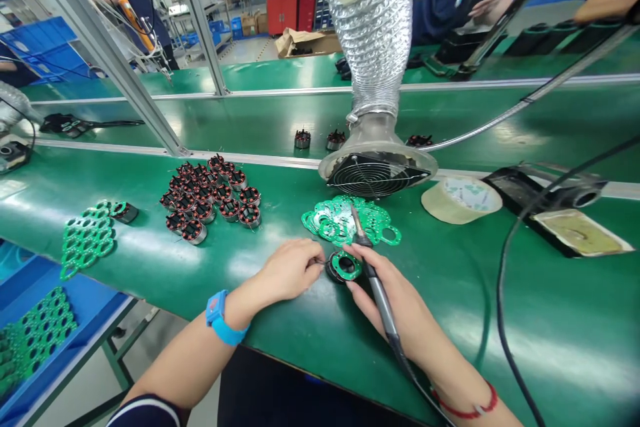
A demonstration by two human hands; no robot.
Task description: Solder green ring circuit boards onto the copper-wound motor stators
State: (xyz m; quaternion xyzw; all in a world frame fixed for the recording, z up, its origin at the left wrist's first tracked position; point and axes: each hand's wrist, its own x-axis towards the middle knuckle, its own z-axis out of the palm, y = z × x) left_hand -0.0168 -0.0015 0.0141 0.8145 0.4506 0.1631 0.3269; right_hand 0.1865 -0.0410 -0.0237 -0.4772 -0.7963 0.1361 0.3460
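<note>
the left hand (293,271) has its fingers curled together at the left edge of a wound core (332,273); a thin dark line shows at the fingertips, but i cannot tell whether they grasp it. the right hand (407,303) grasps a soldering iron (379,291), with a thumb and fingertip reaching in at the core's right side.

the iron's long axis slants: its tip points away from the person and slightly left, and the handle runs back toward the person and right, its cord trailing along the forearm. the tip shows against a pile of loose green boards (333,219); i cannot tell if it touches them.

the core sits on the worktop (293,330) between the hands, with a green ring board (357,271) on top, its hole facing up.

a blue wristband (223,321) circles the left wrist, a red bracelet (470,409) the right.

farther out, an extractor hood (377,173) hangs just beyond the loose boards. copper-wound cores (203,197) cluster to the left, and a panel of joined boards (86,243) lies beyond them, near the worktop's edge. to the right lie a tape roll (457,201) and a sponge tray (583,232).
</note>
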